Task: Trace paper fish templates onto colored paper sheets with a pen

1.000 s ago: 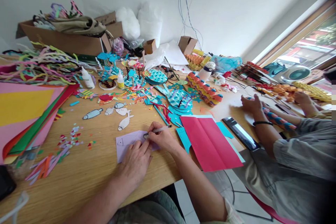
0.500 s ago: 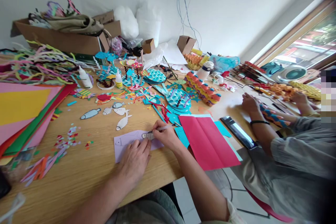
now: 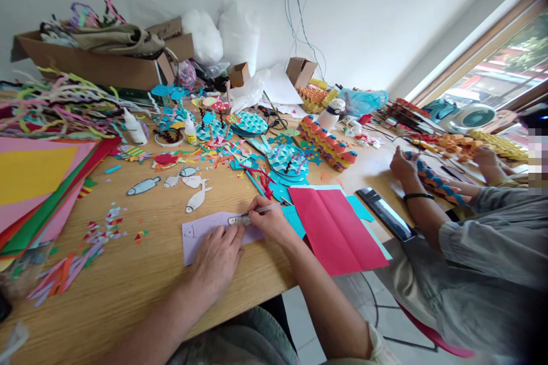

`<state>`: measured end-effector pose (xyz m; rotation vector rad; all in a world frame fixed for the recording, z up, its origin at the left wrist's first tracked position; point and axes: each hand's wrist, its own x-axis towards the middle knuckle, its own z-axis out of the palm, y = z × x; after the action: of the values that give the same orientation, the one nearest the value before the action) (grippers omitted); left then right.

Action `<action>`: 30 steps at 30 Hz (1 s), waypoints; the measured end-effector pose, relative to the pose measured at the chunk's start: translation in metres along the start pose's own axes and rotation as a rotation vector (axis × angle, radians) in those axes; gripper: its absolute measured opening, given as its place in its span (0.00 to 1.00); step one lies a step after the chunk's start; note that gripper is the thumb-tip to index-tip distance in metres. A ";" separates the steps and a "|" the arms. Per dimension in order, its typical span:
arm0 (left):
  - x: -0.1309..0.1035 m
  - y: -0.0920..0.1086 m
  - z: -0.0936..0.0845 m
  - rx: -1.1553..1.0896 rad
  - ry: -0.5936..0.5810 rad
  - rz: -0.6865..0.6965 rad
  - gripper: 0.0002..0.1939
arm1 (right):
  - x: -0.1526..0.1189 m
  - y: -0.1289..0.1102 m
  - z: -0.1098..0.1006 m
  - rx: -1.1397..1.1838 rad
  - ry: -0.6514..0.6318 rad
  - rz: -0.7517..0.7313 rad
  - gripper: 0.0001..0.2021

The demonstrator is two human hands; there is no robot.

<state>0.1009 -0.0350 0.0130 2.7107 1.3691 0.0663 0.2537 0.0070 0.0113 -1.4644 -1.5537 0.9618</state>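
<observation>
On the table before me lies a sheet of lilac paper (image 3: 190, 244) with a fish outline drawn at its left end. My left hand (image 3: 220, 251) rests flat on it, fingers stretched out, fingertips against a small paper fish cutout (image 3: 234, 220). A pen (image 3: 270, 207) is pinched in my right hand (image 3: 266, 221), its tip at the right part of that cutout and hidden by my fingers. Several more paper fish cutouts (image 3: 196, 200) with drawn outlines lie just beyond the lilac sheet.
A red folded sheet (image 3: 336, 231) lies right of my hands, beside a phone-like black slab (image 3: 385, 214). Glue bottles (image 3: 135, 128), turquoise egg-carton pieces (image 3: 287, 159) and paper scraps (image 3: 109, 225) spread around. Coloured paper (image 3: 34, 171) is stacked left. A co-worker's hand (image 3: 403, 165) holds a painted carton strip.
The view has shifted slightly, so most things sit a little further left. My hands stay on the lilac paper, the pen still in my right one.
</observation>
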 end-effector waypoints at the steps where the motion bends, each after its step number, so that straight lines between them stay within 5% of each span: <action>1: 0.001 0.000 0.000 -0.002 0.005 -0.001 0.20 | 0.000 0.000 0.000 -0.007 0.002 0.004 0.03; 14: 0.012 0.000 -0.002 -0.028 0.020 0.035 0.14 | -0.003 -0.004 0.000 -0.040 -0.002 0.016 0.03; 30: 0.012 0.001 0.001 -0.060 0.031 0.025 0.19 | -0.004 -0.002 -0.004 -0.004 0.042 0.042 0.03</action>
<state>0.1088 -0.0254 0.0118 2.6880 1.3195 0.1495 0.2569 0.0026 0.0150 -1.5162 -1.5013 0.9467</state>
